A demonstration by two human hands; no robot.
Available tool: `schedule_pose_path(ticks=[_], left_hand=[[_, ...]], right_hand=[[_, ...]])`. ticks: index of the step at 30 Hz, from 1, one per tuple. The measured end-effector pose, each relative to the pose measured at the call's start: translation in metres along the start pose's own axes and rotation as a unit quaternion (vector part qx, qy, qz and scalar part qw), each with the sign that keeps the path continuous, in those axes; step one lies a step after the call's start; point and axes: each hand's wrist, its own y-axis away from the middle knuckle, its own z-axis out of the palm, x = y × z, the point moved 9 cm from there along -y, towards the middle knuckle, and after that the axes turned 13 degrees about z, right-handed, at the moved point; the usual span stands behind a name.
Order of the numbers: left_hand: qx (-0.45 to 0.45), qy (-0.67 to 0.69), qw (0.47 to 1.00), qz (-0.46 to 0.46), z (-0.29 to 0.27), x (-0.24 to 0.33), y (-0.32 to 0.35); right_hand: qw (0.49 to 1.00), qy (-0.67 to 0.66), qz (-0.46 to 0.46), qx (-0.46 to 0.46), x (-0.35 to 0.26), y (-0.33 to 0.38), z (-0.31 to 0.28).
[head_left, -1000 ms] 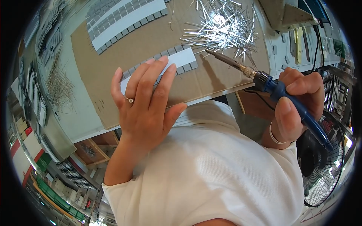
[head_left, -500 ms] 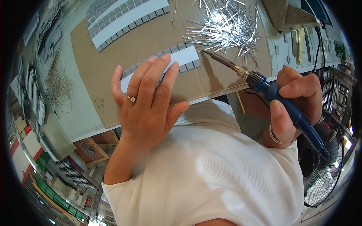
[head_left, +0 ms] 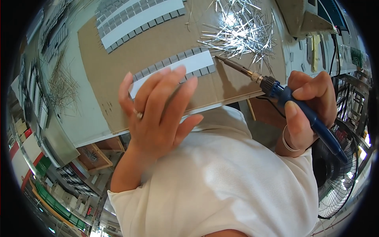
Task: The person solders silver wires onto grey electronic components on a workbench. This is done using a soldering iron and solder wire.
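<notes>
My right hand (head_left: 310, 104) is closed round the blue handle of a soldering iron (head_left: 288, 98). The iron's dark tip points up and left, close to the right end of a white strip (head_left: 193, 63) edged with small grey squares. Over the near left part of that strip is my left hand (head_left: 158, 106), fingers spread and somewhat blurred, holding nothing. The hand hides some of the strip's lower edge, and whether a fingertip touches it I cannot tell. Beyond the iron's tip lies a heap of thin shiny metal strips (head_left: 244, 35).
Cardboard (head_left: 94, 67) covers the table. More white strips with grey squares (head_left: 142, 23) lie at the far left. Thin wires (head_left: 63, 93) are piled on the left. A beige device (head_left: 304, 21) stands far right, and a black fan (head_left: 337, 170) is beside my right arm.
My left hand has lifted back slightly from the strip and shifted a little right. My right hand keeps the soldering iron in nearly the same place. The whole view has shifted slightly.
</notes>
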Motion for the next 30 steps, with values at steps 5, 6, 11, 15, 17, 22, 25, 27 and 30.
schedule_pose_path(ticks=[5,6,11,15,17,22,25,27,30], left_hand=[[0.104,-0.032,0.994,0.027,-0.041,0.011,0.044],[0.102,-0.041,0.994,0.023,-0.045,0.007,0.049],[0.152,-0.097,0.973,-0.145,-0.07,-0.056,0.096],[0.067,-0.132,0.958,-0.247,-0.077,-0.088,0.109],[0.059,-0.174,0.949,-0.256,-0.081,-0.095,0.111],[0.034,-0.19,0.952,-0.237,-0.076,-0.109,0.114],[-0.008,-0.144,0.969,-0.199,-0.065,-0.08,0.096],[0.025,-0.127,0.972,-0.194,-0.066,-0.075,0.099],[0.076,-0.11,0.971,-0.199,-0.074,-0.08,0.106]], right_hand=[[0.993,-0.076,-0.09,0.029,-0.001,-0.005,-0.005],[0.989,-0.091,-0.106,0.053,-0.007,-0.004,-0.011],[0.985,-0.091,-0.13,0.072,0.0,0.0,-0.05],[0.988,-0.078,-0.121,0.053,0.003,-0.004,-0.033],[0.987,-0.085,-0.133,0.035,0.0,-0.005,-0.022],[0.987,-0.063,-0.144,0.009,-0.006,-0.004,-0.007],[0.99,-0.047,-0.132,0.003,-0.008,-0.006,-0.002],[0.991,-0.05,-0.127,-0.008,-0.011,-0.006,0.004],[0.989,-0.044,-0.141,-0.004,-0.018,-0.003,0.013]])
